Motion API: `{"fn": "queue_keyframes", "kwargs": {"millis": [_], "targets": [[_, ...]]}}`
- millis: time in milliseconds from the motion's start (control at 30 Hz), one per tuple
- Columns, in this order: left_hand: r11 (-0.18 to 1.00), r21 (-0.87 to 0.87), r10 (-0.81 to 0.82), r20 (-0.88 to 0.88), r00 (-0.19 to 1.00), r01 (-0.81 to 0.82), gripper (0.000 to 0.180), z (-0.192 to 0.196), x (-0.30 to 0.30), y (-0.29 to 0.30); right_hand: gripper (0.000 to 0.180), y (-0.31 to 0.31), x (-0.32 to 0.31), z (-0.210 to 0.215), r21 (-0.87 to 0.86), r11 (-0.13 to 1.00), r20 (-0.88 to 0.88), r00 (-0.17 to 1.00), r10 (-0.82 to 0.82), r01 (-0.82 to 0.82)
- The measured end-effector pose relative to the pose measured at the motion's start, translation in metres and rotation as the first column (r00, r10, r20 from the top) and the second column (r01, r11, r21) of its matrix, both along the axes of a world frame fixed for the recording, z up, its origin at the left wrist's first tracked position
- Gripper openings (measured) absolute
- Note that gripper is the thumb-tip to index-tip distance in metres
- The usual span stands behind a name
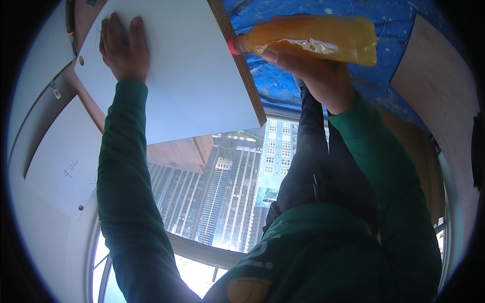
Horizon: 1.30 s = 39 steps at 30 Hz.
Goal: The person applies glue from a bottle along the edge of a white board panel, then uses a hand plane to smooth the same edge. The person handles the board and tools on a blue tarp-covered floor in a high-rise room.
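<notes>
My left hand (125, 53) lies flat on a white-faced board (192, 76), its fingers pointing away from me. The board's raw brown plywood edge (246, 76) faces right. My right hand (323, 83) is wrapped around a clear plastic bottle (328, 38) of amber liquid, tipped onto its side. The bottle's red cap (233, 45) points left and sits right at the plywood edge; whether it touches, I cannot tell. Some of the right fingers are hidden behind the bottle.
A creased blue tarp (273, 93) covers the area beyond my legs. Another white panel (55, 151) with pencil marks and a small hole stands at left. A wooden panel (434, 65) leans at right. Below the board are a wooden piece (177, 154) and a window (222, 202) showing tall buildings.
</notes>
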<state>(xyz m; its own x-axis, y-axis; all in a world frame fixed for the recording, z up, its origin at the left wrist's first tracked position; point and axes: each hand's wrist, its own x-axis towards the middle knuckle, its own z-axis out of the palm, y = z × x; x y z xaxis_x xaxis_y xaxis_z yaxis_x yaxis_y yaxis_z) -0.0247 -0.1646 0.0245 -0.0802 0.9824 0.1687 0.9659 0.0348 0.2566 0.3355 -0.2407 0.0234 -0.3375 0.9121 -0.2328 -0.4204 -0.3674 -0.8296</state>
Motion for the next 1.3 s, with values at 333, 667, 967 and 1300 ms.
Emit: {"fn": "queue_keyframes", "kwargs": {"millis": [333, 667, 967, 1300], "targets": [[1.0, -0.001, -0.006, 0.01, 1.0, 0.006, 0.078, 0.0, -0.001, 0.001, 0.029, -0.033, 0.001, -0.013, -0.121, 0.993, -0.135, 0.991, -0.006, -0.01], [1.0, -0.004, -0.009, -0.016, 1.0, 0.009, 0.079, 0.0, -0.005, 0.0, 0.065, -0.105, 0.025, 0.02, -0.246, 0.958, 0.133, 0.974, 0.183, -0.146], [1.0, 0.002, 0.001, -0.007, 1.0, -0.001, 0.076, 0.0, -0.004, 0.0, 0.068, -0.139, 0.044, 0.027, -0.361, 0.925, 0.109, 0.979, 0.172, -0.122], [1.0, -0.008, 0.004, 0.01, 1.0, -0.004, 0.075, 0.0, -0.002, 0.002, 0.064, -0.127, 0.037, 0.019, -0.14, 0.977, 0.185, 0.965, 0.186, -0.162]]}}
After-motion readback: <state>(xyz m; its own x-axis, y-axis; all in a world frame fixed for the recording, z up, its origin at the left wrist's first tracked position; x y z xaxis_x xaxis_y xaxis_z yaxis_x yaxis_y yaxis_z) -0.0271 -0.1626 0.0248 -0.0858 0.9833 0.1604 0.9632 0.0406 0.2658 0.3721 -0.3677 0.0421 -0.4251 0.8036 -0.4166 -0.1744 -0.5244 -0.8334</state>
